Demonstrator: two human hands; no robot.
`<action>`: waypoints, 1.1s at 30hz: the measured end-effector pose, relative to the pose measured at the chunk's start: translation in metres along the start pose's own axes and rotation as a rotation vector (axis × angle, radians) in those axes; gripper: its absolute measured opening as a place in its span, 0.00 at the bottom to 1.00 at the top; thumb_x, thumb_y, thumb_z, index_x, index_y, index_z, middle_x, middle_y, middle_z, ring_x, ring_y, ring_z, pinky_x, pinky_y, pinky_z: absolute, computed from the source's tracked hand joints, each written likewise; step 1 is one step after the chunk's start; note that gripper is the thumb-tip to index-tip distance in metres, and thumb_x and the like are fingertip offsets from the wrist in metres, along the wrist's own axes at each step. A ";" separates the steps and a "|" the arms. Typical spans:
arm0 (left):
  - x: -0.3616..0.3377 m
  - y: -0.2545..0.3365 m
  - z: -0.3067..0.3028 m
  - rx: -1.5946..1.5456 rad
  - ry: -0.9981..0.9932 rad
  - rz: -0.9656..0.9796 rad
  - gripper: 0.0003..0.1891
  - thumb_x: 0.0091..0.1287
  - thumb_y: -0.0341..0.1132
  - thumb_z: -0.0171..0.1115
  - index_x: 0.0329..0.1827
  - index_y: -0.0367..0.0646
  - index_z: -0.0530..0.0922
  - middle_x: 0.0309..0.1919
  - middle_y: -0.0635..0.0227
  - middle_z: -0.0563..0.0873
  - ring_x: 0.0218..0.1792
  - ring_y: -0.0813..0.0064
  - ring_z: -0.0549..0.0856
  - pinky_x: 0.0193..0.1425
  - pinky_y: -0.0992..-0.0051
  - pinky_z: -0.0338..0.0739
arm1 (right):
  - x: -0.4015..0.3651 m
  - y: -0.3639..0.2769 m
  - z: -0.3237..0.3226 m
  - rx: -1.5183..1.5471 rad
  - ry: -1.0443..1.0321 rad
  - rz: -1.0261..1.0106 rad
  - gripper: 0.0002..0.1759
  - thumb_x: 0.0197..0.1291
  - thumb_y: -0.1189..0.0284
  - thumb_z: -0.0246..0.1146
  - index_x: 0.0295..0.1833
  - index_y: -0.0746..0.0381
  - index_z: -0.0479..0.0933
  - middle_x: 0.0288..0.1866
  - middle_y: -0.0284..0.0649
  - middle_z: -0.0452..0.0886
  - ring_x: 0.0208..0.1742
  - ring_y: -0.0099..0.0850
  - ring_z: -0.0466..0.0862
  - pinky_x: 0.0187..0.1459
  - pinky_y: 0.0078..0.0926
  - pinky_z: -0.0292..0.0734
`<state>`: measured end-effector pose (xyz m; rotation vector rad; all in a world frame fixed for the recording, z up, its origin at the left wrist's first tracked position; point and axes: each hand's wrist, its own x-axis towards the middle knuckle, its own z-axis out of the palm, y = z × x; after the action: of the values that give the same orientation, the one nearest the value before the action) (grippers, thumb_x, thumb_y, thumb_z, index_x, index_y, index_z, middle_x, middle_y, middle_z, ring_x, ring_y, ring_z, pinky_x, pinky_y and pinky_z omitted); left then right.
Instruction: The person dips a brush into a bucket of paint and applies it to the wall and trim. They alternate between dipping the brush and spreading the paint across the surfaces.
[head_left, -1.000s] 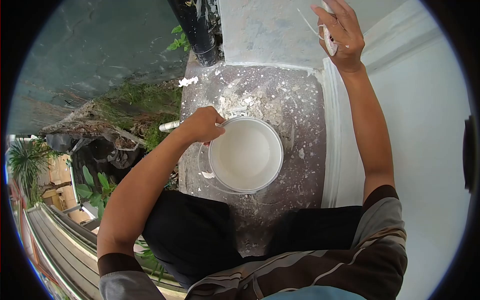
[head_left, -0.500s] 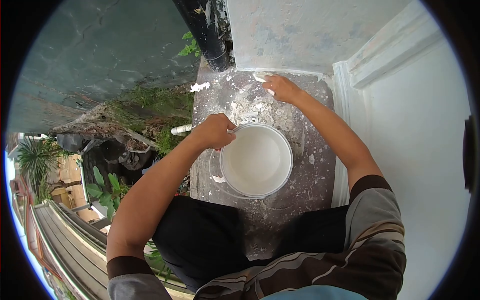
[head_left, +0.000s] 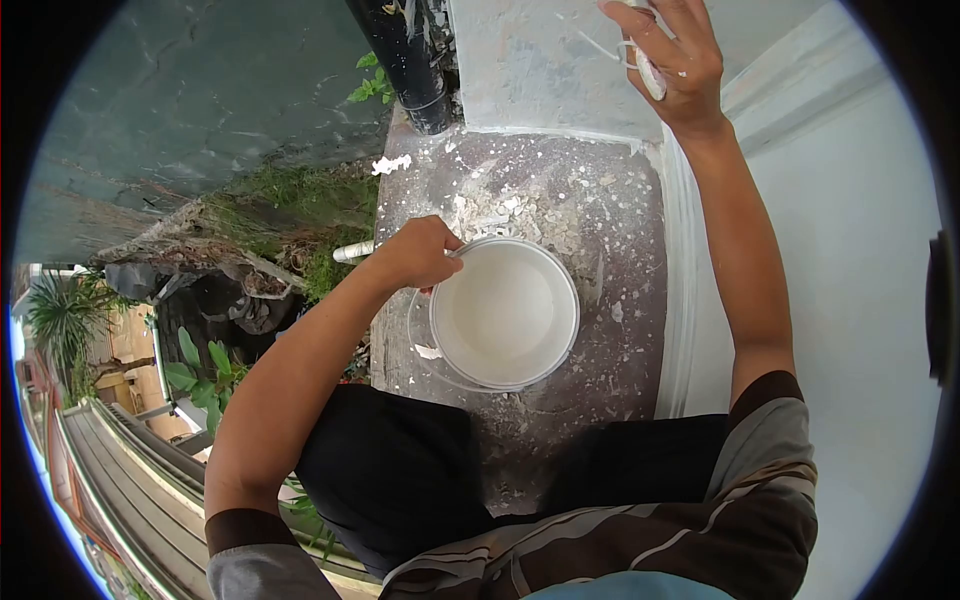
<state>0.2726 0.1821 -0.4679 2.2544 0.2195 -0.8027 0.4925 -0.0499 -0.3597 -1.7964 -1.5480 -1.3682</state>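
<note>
In front of my knees stands a white bucket (head_left: 572,345) with white paint inside. My left hand (head_left: 420,252) is closed on the bucket's rim at its upper left, with the thumb over the edge. A clear wire-like handle hangs down along the bucket's left side. My right hand (head_left: 685,65) is raised high at the top right, in front of the wall. Its fingers are wrapped round what looks like a paintbrush (head_left: 651,76) with a white-smeared handle; the bristle end is mostly hidden. A thin white strand (head_left: 597,42) shows beside those fingers.
The ledge (head_left: 625,260) is spattered with paint and flakes (head_left: 515,210). A pale wall (head_left: 550,75) rises ahead, with white moulding (head_left: 680,260) to the right. A black pipe (head_left: 420,90) stands at the far left corner. Plants (head_left: 205,375) lie beyond the left edge.
My right hand has risen from the foot of the wall, up and to the right, with the brush still in it. My left hand keeps its hold on the bucket.
</note>
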 end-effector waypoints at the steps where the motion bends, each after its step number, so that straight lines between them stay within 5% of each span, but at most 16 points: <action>1: -0.001 0.001 0.000 0.001 -0.004 -0.005 0.14 0.60 0.30 0.64 0.47 0.35 0.86 0.32 0.50 0.86 0.22 0.68 0.88 0.27 0.71 0.84 | 0.004 0.000 -0.003 -0.040 0.009 0.016 0.20 0.47 0.86 0.65 0.47 0.59 0.83 0.55 0.47 0.81 0.52 0.45 0.81 0.51 0.36 0.81; 3: -0.001 0.004 -0.001 0.007 0.008 -0.005 0.14 0.60 0.30 0.64 0.47 0.34 0.86 0.32 0.50 0.86 0.23 0.68 0.88 0.27 0.71 0.84 | 0.014 -0.003 -0.003 -0.123 0.041 0.043 0.14 0.48 0.85 0.65 0.42 0.63 0.83 0.57 0.55 0.78 0.53 0.48 0.81 0.51 0.38 0.80; 4: -0.001 0.003 0.000 0.008 0.020 -0.002 0.14 0.60 0.30 0.64 0.47 0.34 0.86 0.33 0.50 0.86 0.23 0.68 0.88 0.28 0.71 0.84 | -0.018 0.012 0.023 -0.170 0.016 0.026 0.20 0.45 0.85 0.67 0.44 0.55 0.84 0.53 0.40 0.81 0.54 0.40 0.80 0.53 0.29 0.81; 6: -0.002 0.003 0.001 0.005 0.029 -0.014 0.14 0.60 0.30 0.64 0.47 0.34 0.86 0.32 0.50 0.86 0.23 0.68 0.88 0.29 0.71 0.84 | -0.066 -0.006 0.056 -0.199 -0.103 0.073 0.14 0.50 0.83 0.66 0.42 0.56 0.82 0.58 0.43 0.78 0.60 0.42 0.77 0.56 0.29 0.80; 10: -0.003 0.004 0.002 0.004 0.030 -0.048 0.13 0.60 0.31 0.64 0.47 0.35 0.86 0.31 0.51 0.87 0.23 0.68 0.88 0.30 0.71 0.84 | -0.179 -0.060 0.092 0.037 -0.599 0.142 0.13 0.52 0.82 0.62 0.42 0.57 0.81 0.60 0.45 0.76 0.62 0.44 0.76 0.61 0.34 0.76; 13: -0.002 0.006 0.003 0.017 0.032 -0.027 0.14 0.60 0.31 0.64 0.47 0.36 0.86 0.30 0.52 0.88 0.23 0.68 0.88 0.30 0.72 0.84 | -0.214 -0.067 0.096 0.308 -0.888 0.384 0.17 0.47 0.83 0.63 0.44 0.58 0.81 0.59 0.42 0.78 0.61 0.43 0.76 0.63 0.36 0.74; 16: -0.001 0.000 0.001 0.036 0.029 -0.026 0.14 0.60 0.31 0.64 0.47 0.37 0.86 0.31 0.53 0.88 0.23 0.68 0.88 0.30 0.71 0.84 | -0.216 -0.038 0.100 0.450 -0.943 0.420 0.20 0.46 0.83 0.66 0.47 0.57 0.82 0.58 0.45 0.81 0.56 0.45 0.79 0.58 0.38 0.76; 19: 0.002 0.001 0.003 0.038 0.028 -0.034 0.13 0.60 0.31 0.63 0.47 0.38 0.87 0.31 0.53 0.88 0.23 0.68 0.88 0.31 0.70 0.84 | -0.196 0.003 0.106 0.433 -0.794 0.665 0.19 0.46 0.84 0.63 0.46 0.60 0.83 0.41 0.45 0.86 0.46 0.47 0.83 0.50 0.38 0.78; 23: -0.003 0.005 0.000 0.031 0.009 -0.021 0.13 0.61 0.31 0.62 0.46 0.40 0.87 0.27 0.53 0.88 0.22 0.68 0.88 0.32 0.70 0.84 | -0.115 0.039 0.051 0.451 -0.492 0.565 0.16 0.49 0.80 0.67 0.46 0.58 0.85 0.38 0.45 0.87 0.38 0.45 0.83 0.47 0.35 0.78; 25: -0.004 0.005 0.001 0.028 0.022 -0.008 0.12 0.61 0.31 0.62 0.45 0.40 0.88 0.25 0.54 0.87 0.22 0.68 0.88 0.32 0.70 0.84 | -0.065 0.046 0.006 0.398 -0.340 0.529 0.14 0.51 0.80 0.67 0.45 0.58 0.84 0.46 0.43 0.86 0.45 0.42 0.83 0.47 0.33 0.80; 28: -0.001 0.005 0.000 0.047 0.014 0.016 0.12 0.61 0.31 0.62 0.45 0.39 0.88 0.25 0.54 0.87 0.21 0.68 0.87 0.33 0.71 0.84 | 0.000 0.031 -0.053 0.233 -0.180 0.325 0.15 0.45 0.86 0.64 0.41 0.64 0.83 0.58 0.54 0.78 0.56 0.52 0.79 0.53 0.41 0.79; 31: -0.003 0.007 0.001 0.066 0.014 0.026 0.13 0.63 0.29 0.62 0.49 0.40 0.87 0.22 0.57 0.86 0.19 0.73 0.85 0.30 0.72 0.81 | 0.015 0.026 -0.032 -0.071 0.097 0.062 0.15 0.44 0.87 0.64 0.40 0.64 0.82 0.57 0.54 0.79 0.57 0.51 0.79 0.52 0.42 0.78; 33: -0.004 0.006 0.003 0.061 0.033 0.021 0.13 0.64 0.28 0.62 0.50 0.41 0.86 0.20 0.59 0.85 0.18 0.76 0.83 0.29 0.72 0.80 | -0.014 0.017 0.004 -0.124 0.018 0.075 0.13 0.47 0.84 0.64 0.41 0.61 0.82 0.57 0.49 0.79 0.56 0.47 0.79 0.51 0.38 0.79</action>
<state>0.2700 0.1764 -0.4637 2.3250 0.1890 -0.7715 0.5106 -0.0588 -0.3687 -1.8895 -1.3995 -1.4687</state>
